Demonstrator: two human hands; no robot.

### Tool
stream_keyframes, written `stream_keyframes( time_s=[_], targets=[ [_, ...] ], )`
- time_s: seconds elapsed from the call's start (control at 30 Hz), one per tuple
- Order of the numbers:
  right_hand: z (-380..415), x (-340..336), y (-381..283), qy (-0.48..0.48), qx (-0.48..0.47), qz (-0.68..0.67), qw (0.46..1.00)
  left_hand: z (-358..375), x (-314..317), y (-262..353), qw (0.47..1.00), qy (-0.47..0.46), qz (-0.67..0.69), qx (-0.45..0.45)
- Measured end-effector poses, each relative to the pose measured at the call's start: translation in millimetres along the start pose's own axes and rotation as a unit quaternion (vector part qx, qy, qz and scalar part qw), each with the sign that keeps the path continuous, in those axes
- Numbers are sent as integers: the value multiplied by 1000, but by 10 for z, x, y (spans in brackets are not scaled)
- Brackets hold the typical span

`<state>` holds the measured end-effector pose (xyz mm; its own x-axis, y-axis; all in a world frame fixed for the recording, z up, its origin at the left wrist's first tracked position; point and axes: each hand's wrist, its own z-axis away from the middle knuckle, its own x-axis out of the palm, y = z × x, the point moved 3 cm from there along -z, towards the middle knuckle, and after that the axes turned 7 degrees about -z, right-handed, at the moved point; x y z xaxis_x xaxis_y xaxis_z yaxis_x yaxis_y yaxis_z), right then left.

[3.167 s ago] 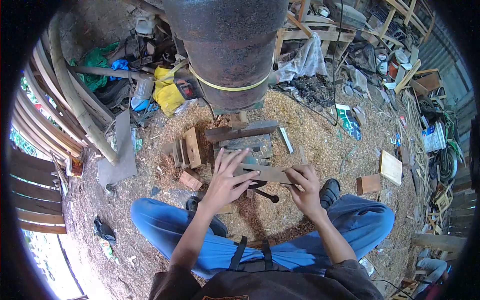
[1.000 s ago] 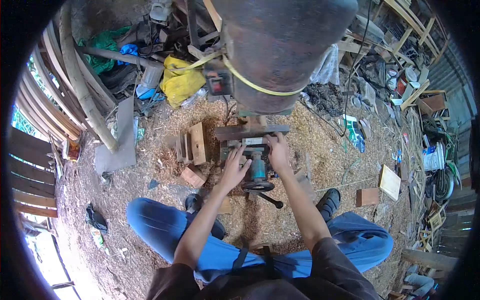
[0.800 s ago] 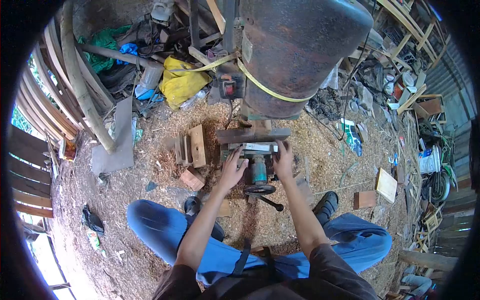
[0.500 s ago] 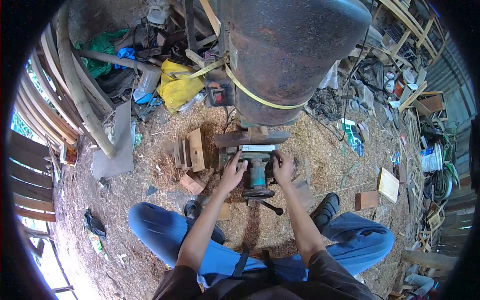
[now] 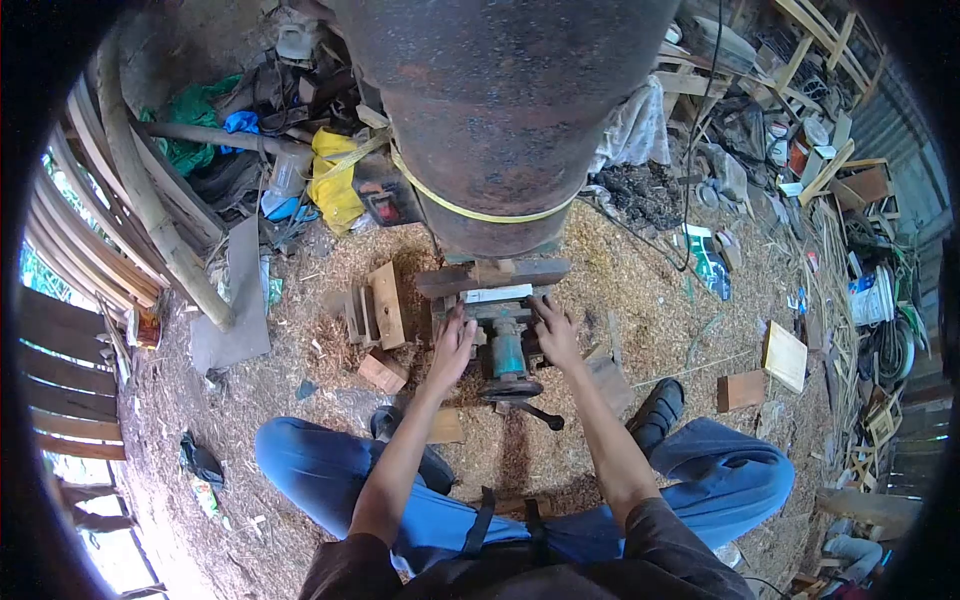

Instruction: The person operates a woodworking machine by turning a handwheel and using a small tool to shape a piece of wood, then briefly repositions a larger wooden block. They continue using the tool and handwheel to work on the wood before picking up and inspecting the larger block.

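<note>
A pale, narrow strip of wood (image 5: pixel 500 294) lies across the bed of a machine, against a dark wooden bar (image 5: pixel 540 272). My left hand (image 5: pixel 453 348) is at the strip's left end, fingers stretched forward and holding nothing that I can see. Beside the right end is my right hand (image 5: pixel 556 334), its fingers spread near the metal edge. Whether the fingertips touch the strip is too small to tell. Between my hands sits a green metal cylinder (image 5: pixel 508 352), with a dark handwheel (image 5: pixel 511 390) and a crank handle (image 5: pixel 545 418) below it.
A big rusty machine housing (image 5: pixel 490 130) with a yellow strap (image 5: pixel 480 216) rises just beyond the bed. Wooden blocks (image 5: pixel 386 305) stand at the left, and another block (image 5: pixel 740 391) lies at the right. Wood shavings cover the floor. A black cable (image 5: pixel 690 180) hangs at the right.
My view has shifted, so the housing appears farther left. The right hand's fingers have straightened from a curled pose. The strip looks slightly more tilted.
</note>
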<state>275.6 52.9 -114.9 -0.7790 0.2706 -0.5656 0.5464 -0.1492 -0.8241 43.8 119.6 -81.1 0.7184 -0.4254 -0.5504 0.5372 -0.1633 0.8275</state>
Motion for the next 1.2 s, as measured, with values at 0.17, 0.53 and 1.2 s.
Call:
stream_keyframes(
  time_s=[0.17,0.53,1.2],
  targets=[
    [56,-11,-145,-18,-8,-1,1000,-10,-3,-43,999,16,-31,-7],
    [596,-744,346,183,44,-103,977,286,169,1092,969,71,-182,149],
    [1145,-834,735,20,94,85,992,177,1215,1561,944,-164,-166,234]
  ],
)
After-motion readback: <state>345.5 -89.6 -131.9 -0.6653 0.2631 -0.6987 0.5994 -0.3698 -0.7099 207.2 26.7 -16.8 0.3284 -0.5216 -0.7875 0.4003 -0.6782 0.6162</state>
